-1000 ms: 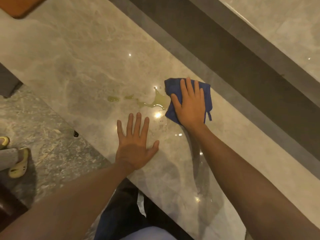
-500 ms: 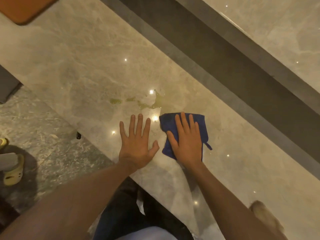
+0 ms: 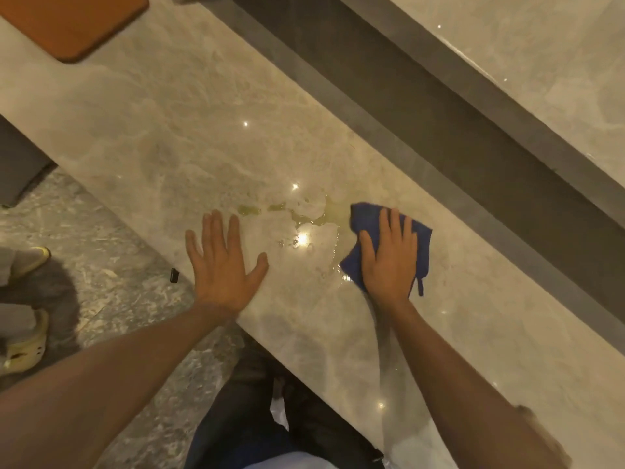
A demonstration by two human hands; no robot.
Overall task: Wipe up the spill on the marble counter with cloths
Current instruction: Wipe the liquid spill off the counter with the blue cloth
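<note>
A yellowish spill (image 3: 306, 211) lies on the glossy marble counter (image 3: 162, 137), with small drops trailing off to its left. My right hand (image 3: 389, 258) presses flat on a blue cloth (image 3: 363, 220) just right of the spill; the cloth's upper left corner touches the wet patch. Fingers spread, my left hand (image 3: 223, 265) rests flat on the counter near its front edge, left of the spill, holding nothing.
An orange-brown mat (image 3: 71, 22) lies at the counter's far left. A dark recessed channel (image 3: 422, 130) runs behind the counter, with a higher marble ledge (image 3: 541, 55) beyond. On the floor at left stands a person in yellow clogs (image 3: 25, 346).
My right hand slid the cloth toward me, then back out to the right side of the spill. My left hand stayed planted in place.
</note>
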